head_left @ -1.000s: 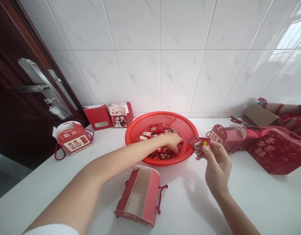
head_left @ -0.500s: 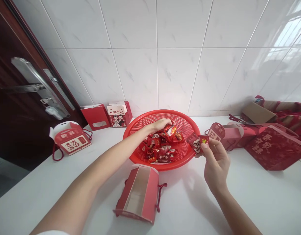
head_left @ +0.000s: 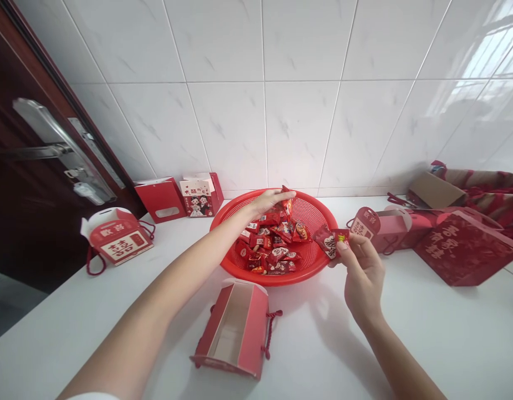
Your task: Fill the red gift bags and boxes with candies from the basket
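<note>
My left hand (head_left: 268, 201) is over the back of a red plastic basket (head_left: 325, 214), its fingers closed on a red-wrapped candy (head_left: 287, 204). Several wrapped candies (head_left: 277, 251) lie in the basket below. At the basket's right rim, my right hand (head_left: 363, 278) pinches red candy packets (head_left: 329, 241) between thumb and fingers; a dark red one and a smaller bright red one show. In front of the basket, an open pink-red gift box (head_left: 231, 333) with rope handles lies with its bare inside showing.
Gift boxes stand at the left: a roped one (head_left: 118, 236), a red one (head_left: 161, 200) and a printed one (head_left: 201, 195). More boxes (head_left: 468, 247) and a brown carton (head_left: 435, 191) crowd the right. A tiled wall (head_left: 298, 128) closes the back; a door (head_left: 39, 139) is far left.
My left hand has risen slightly from the candies, lifting one wrapped candy above the pile. My right hand keeps its hold, and the whole view has shifted a little.
</note>
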Motion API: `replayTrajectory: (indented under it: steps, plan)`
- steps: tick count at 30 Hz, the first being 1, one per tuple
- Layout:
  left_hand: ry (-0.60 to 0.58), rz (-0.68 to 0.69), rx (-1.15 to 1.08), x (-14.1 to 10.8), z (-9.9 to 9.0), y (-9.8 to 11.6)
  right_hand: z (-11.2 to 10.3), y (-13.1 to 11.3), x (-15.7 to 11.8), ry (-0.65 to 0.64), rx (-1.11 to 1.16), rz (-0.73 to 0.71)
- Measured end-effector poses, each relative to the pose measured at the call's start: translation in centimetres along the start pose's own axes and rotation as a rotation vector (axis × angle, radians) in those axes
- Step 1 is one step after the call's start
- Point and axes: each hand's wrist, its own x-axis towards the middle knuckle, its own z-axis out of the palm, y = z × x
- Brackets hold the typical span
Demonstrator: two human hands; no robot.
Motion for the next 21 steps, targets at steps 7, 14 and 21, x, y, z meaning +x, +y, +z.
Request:
replayTrajectory:
  steps: [7, 14, 21]
  plan:
    - [0.015, 0.026, -0.279, 0.9, 0.5, -0.4, -0.1, 0.1, 0.1, -0.016, -0.028, -0.008]
    - [0.139, 0.034, -0.41, 0.8, 0.4, -0.4, -0.1, 0.1, 0.1, -0.017, -0.015, -0.009]
    - [0.136, 0.041, -0.412, -0.3, 0.1, 0.6, -0.2, 0.2, 0.1, -0.014, -0.012, -0.016]
